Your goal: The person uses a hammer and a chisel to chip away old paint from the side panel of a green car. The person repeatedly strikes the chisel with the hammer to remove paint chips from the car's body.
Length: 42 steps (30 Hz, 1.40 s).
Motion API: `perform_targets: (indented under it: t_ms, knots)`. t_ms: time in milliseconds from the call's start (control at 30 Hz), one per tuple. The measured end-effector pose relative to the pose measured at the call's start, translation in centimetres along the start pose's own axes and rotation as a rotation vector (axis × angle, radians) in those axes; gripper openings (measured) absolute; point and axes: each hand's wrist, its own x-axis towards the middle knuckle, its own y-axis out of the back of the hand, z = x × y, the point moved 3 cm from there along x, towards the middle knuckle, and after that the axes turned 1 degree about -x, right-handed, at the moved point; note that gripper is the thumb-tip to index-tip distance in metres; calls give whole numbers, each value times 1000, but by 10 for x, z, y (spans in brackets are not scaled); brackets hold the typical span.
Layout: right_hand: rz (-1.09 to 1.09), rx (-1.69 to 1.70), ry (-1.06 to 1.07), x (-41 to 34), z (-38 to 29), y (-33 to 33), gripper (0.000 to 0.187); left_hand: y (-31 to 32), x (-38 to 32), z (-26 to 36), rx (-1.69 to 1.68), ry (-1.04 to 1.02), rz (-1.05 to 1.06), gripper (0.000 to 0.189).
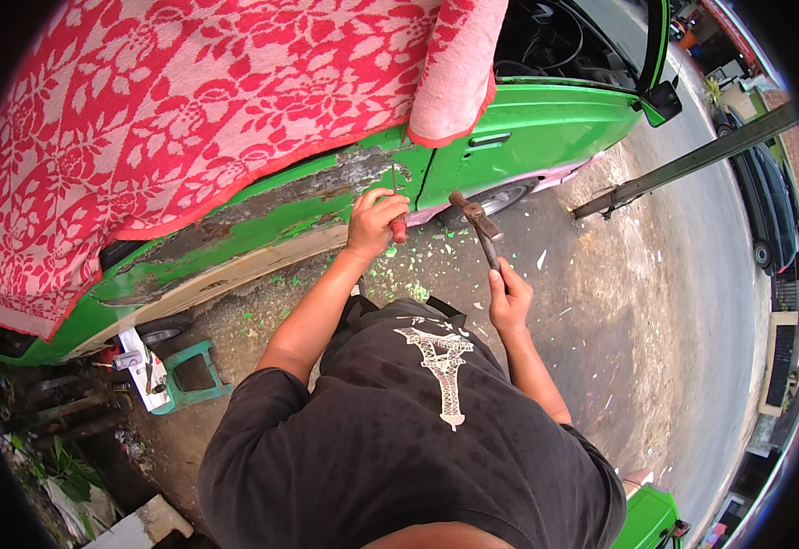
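Note:
My left hand [372, 225] grips a red-handled screwdriver [398, 229], its thin metal shaft directed at the side of a green vehicle [543, 127]. Whether the tip touches the panel cannot be told. Around it the green paint is broken away, and a rough patch of grey and brown [344, 175] shows on the body panel. To the right, my right hand [511, 295] holds a hammer [479, 219] by its handle, the rusty head raised apart from the screwdriver and the vehicle.
A red and pink floral blanket [221, 103] drapes over the vehicle. Green paint chips [399, 267] litter the ground below. A green plastic stool [197, 377] with items on it stands at left. At right, a leaning post [680, 161] rises near the road, where a dark car [770, 199] is parked.

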Motion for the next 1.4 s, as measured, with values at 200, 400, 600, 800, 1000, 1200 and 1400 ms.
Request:
perform_targets:
  t_ms: [200, 400, 600, 800, 1000, 1200, 1400]
  knots:
    - [-7, 4, -3, -1, -6, 3, 27, -4, -9, -6, -25, 40, -6, 23]
    - [-22, 2, 12, -4, -7, 3, 27, -10, -15, -12, -69, 52, -1, 27]
    - [-32, 5, 34, -1, -12, 4, 26, -11, -4, -12, -96, 49, 31, 29]
    - [-48, 16, 28, 3, -13, 5, 26, -17, 2, -18, -73, 25, 54, 28]
    - [-44, 7, 25, 5, -12, 7, 26, -19, 1, -18, -32, -5, 13, 24]
    - [-69, 10, 3, 8, -12, 8, 26, -34, -4, -32, -206, 150, -119, 36]
    - [-56, -4, 20, 10, -7, 9, 25, -29, 2, -21, -129, 96, -268, 39]
